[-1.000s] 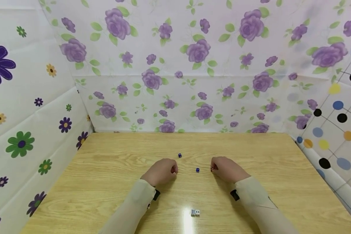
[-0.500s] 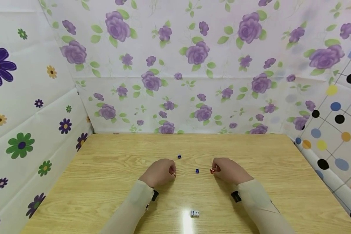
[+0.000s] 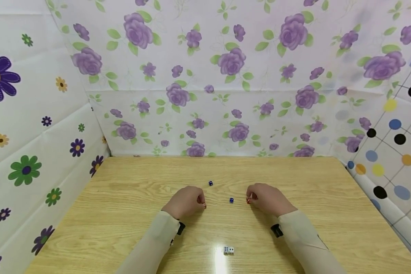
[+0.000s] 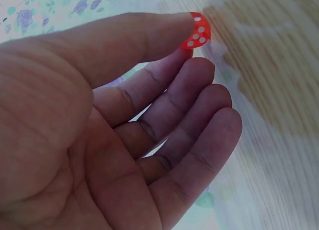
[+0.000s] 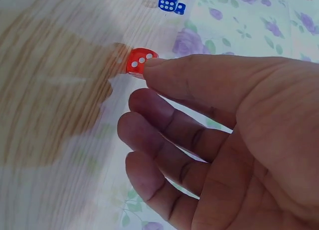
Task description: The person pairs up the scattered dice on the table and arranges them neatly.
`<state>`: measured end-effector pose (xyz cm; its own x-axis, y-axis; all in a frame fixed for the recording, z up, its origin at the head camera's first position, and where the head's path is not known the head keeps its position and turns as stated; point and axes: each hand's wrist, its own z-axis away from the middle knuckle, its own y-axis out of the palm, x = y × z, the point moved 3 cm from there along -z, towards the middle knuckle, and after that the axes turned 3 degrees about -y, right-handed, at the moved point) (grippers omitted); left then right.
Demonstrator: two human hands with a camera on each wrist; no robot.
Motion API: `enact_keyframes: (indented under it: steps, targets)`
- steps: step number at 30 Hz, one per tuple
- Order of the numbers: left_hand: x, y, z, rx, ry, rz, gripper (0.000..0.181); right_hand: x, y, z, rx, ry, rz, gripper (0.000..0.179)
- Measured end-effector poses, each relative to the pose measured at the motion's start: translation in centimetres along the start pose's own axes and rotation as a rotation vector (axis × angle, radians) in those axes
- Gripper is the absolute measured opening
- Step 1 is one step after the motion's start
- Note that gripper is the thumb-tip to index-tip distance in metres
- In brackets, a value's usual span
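My left hand (image 3: 185, 200) pinches a red die with white pips (image 4: 198, 33) between thumb and index fingertip, its other fingers loosely bent. Across from it, my right hand (image 3: 271, 198) has a second red die (image 5: 139, 62) at the tip of its thumb, the index finger mostly hidden behind. Three pips show on that die's near face. Both hands stay low over the wooden table (image 3: 140, 173). Between them lies a blue die (image 3: 231, 200), close to the right hand's die. Another blue die (image 3: 210, 183) sits farther back, beyond the left fingertips.
Two white dice (image 3: 228, 250) stand side by side near the front, beside a bright reflection. Behind the table hangs a floral cloth (image 3: 205, 114); patterned cloths (image 3: 37, 140) line the sides. Both wrists wear dark cameras (image 3: 276, 230).
The two red dice show a little more beneath the fingertips, and the right one has turned slightly. Both hands stay almost in place; the blue and white dice have not moved.
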<state>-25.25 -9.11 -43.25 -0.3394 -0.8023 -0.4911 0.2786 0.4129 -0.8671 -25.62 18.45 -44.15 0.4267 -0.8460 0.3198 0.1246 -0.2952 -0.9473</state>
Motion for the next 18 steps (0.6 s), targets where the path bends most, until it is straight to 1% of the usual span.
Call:
enact_keyframes:
  steps: [6,13,18]
  targets:
    - [-0.02,0.05,0.01,0.004,-0.002,-0.003,0.011,0.16,-0.09,0.22,0.017,0.010,-0.010,0.012]
    - [-0.37,0.07,0.21,0.037,0.022,0.005,0.010,0.49,-0.15,0.58,0.062,0.013,-0.031,0.014]
    - [-0.37,0.05,0.23,0.053,0.038,0.005,0.011,0.56,-0.27,0.69,0.076,0.004,-0.038,0.012]
